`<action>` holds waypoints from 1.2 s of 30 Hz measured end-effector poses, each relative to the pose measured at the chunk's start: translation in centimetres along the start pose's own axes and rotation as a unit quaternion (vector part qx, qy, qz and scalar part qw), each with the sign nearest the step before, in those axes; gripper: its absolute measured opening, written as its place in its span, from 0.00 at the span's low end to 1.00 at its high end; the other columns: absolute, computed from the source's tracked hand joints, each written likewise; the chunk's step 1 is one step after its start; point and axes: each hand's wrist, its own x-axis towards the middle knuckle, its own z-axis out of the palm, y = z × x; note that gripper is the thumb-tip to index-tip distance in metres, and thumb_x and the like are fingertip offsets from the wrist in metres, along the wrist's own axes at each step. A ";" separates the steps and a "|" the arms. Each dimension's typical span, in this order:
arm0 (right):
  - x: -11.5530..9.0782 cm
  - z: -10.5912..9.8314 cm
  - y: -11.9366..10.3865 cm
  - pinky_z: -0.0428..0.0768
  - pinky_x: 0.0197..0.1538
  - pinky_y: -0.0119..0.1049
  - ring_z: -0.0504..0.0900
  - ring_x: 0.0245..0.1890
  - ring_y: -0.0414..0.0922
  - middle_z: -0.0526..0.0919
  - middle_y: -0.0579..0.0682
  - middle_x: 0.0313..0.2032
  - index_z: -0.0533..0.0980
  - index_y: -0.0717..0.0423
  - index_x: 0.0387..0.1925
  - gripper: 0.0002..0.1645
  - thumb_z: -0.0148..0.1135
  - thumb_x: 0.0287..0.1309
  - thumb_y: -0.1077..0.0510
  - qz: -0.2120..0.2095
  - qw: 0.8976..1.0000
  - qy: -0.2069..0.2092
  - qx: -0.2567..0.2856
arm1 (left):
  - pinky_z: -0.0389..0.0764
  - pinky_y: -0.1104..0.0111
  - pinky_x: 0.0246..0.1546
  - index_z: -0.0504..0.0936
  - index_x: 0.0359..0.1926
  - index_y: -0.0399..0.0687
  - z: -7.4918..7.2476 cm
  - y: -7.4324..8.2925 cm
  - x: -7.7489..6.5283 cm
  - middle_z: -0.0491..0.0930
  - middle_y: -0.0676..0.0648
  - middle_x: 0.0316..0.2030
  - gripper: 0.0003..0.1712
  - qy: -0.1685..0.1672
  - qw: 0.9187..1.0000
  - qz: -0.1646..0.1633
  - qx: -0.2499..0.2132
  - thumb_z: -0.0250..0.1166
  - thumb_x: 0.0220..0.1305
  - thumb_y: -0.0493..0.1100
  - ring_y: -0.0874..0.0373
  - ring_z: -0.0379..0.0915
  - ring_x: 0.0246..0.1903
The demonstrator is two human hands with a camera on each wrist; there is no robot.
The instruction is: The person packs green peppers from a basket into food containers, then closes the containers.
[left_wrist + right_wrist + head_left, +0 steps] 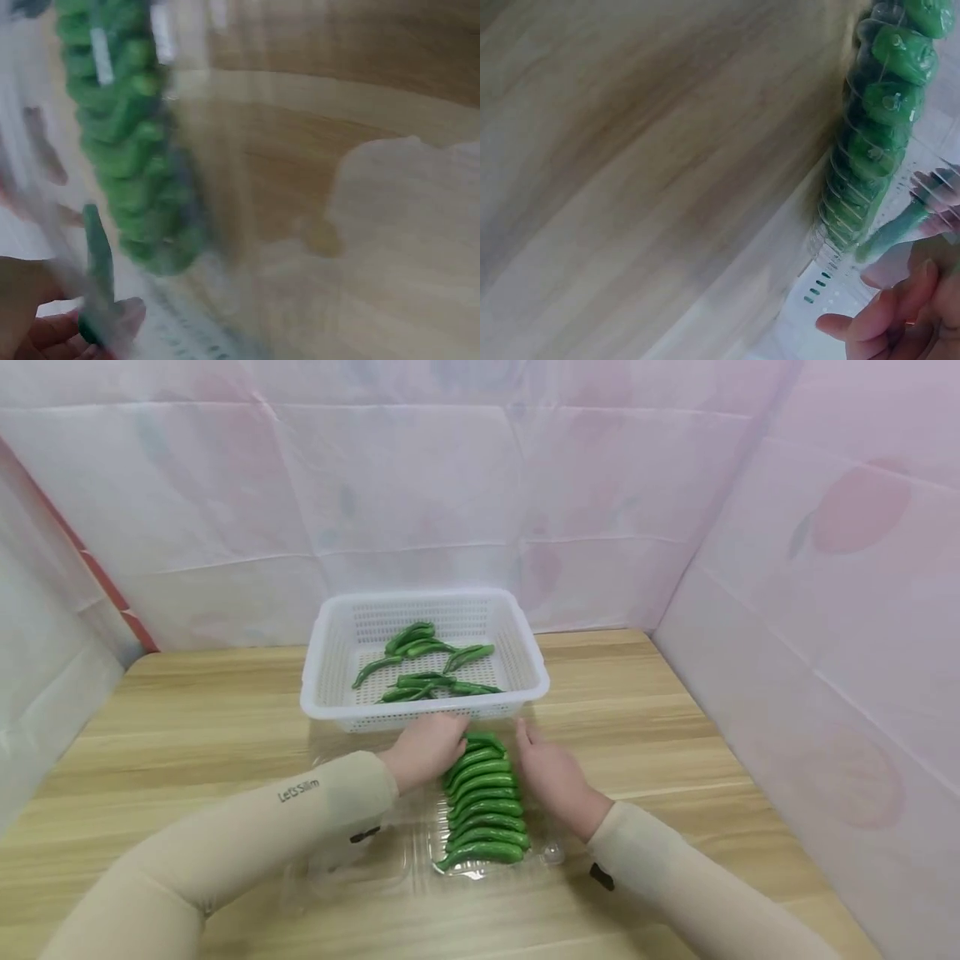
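Observation:
A green pepper (97,255) is pinched between the thumb and fingers of my left hand (430,748), at the far end of a clear plastic box (474,873). Inside the box, several green peppers (486,814) lie crosswise in a neat row. The left sleeve covers part of the box's clear lid (358,868), folded out to the left. My right hand (553,783) is beside the box's right side, its fingers loosely bent around nothing in the right wrist view (896,315).
Just behind the hands stands a white perforated basket (426,710) with several loose green peppers (427,646) on its floor. Everything is on a wood-grain table (660,727). Patterned sheets (420,485) enclose the back and sides.

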 end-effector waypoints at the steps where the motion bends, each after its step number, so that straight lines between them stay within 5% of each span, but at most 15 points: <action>1: 0.1 0.0 -0.2 0.63 0.12 0.24 0.61 0.09 0.36 0.75 0.65 0.50 0.56 0.72 0.65 0.34 0.54 0.57 0.71 -0.001 1.000 -0.002 -0.012 | 0.76 0.66 0.25 0.75 0.28 0.46 0.2 -0.2 0.0 0.75 0.50 0.23 0.06 0.001 1.000 0.000 0.010 0.59 0.63 0.38 0.57 0.74 0.24; 5: 0.2 0.1 -0.7 0.62 0.11 0.25 0.60 0.09 0.36 0.72 0.52 0.22 0.56 0.71 0.65 0.36 0.56 0.56 0.69 0.002 0.999 -0.014 -0.037 | 0.76 0.65 0.20 0.76 0.25 0.46 0.8 -1.0 0.0 0.76 0.49 0.21 0.09 0.004 0.997 0.011 0.071 0.56 0.63 0.35 0.56 0.75 0.21; 10: 0.3 -0.1 -1.2 0.64 0.12 0.28 0.61 0.10 0.38 0.63 0.46 0.15 0.53 0.69 0.67 0.38 0.54 0.55 0.71 0.024 0.998 -0.043 -0.036 | 0.77 0.64 0.20 0.77 0.27 0.45 1.4 -1.4 0.1 0.78 0.48 0.22 0.08 -0.005 0.992 0.034 0.119 0.56 0.61 0.32 0.55 0.76 0.22; 16: 0.5 -0.1 -1.4 0.65 0.12 0.30 0.65 0.11 0.41 0.72 0.52 0.21 0.46 0.63 0.70 0.39 0.52 0.63 0.63 0.040 0.998 -0.037 -0.008 | 0.78 0.63 0.21 0.78 0.27 0.46 1.7 -1.7 0.2 0.79 0.48 0.24 0.08 -0.005 0.989 0.041 0.140 0.58 0.60 0.32 0.55 0.77 0.24; 21: 0.6 0.1 -1.2 0.69 0.12 0.31 0.73 0.21 0.45 0.74 0.61 0.42 0.60 0.63 0.62 0.35 0.62 0.55 0.59 -0.028 0.990 0.067 -0.119 | 0.78 0.63 0.20 0.78 0.30 0.46 1.9 -1.8 0.3 0.80 0.48 0.25 0.06 0.001 0.987 0.041 0.153 0.58 0.61 0.32 0.55 0.77 0.24; 25: 1.4 0.0 -0.5 0.78 0.32 0.38 0.76 0.39 0.52 0.73 0.61 0.48 0.67 0.62 0.54 0.34 0.68 0.43 0.62 -0.113 0.964 0.175 -0.167 | 0.78 0.63 0.20 0.79 0.32 0.46 2.1 -1.9 0.4 0.81 0.48 0.26 0.05 0.000 0.988 0.049 0.148 0.58 0.62 0.33 0.55 0.78 0.25; 27: 2.2 -0.2 -0.1 0.75 0.47 0.45 0.73 0.49 0.55 0.71 0.62 0.53 0.67 0.61 0.57 0.37 0.69 0.42 0.63 -0.135 0.958 0.196 -0.161 | 0.78 0.63 0.21 0.79 0.32 0.47 2.2 -2.1 0.5 0.81 0.48 0.26 0.05 0.000 0.987 0.052 0.151 0.58 0.62 0.34 0.55 0.78 0.26; 31: 4.0 -0.8 0.5 0.65 0.61 0.49 0.68 0.57 0.57 0.69 0.63 0.58 0.62 0.63 0.63 0.42 0.68 0.45 0.64 -0.154 0.962 0.179 -0.138 | 0.79 0.64 0.22 0.80 0.30 0.48 2.2 -2.3 0.6 0.81 0.49 0.26 0.06 -0.005 0.986 0.053 0.159 0.59 0.61 0.34 0.56 0.78 0.26; 36: 5.2 -1.3 0.7 0.73 0.51 0.44 0.75 0.43 0.54 0.76 0.60 0.43 0.66 0.65 0.59 0.34 0.63 0.47 0.71 -0.175 0.964 0.150 -0.133 | 0.79 0.63 0.23 0.81 0.27 0.47 2.0 -2.3 0.6 0.81 0.49 0.26 0.08 -0.024 0.987 0.050 0.154 0.60 0.58 0.32 0.55 0.78 0.26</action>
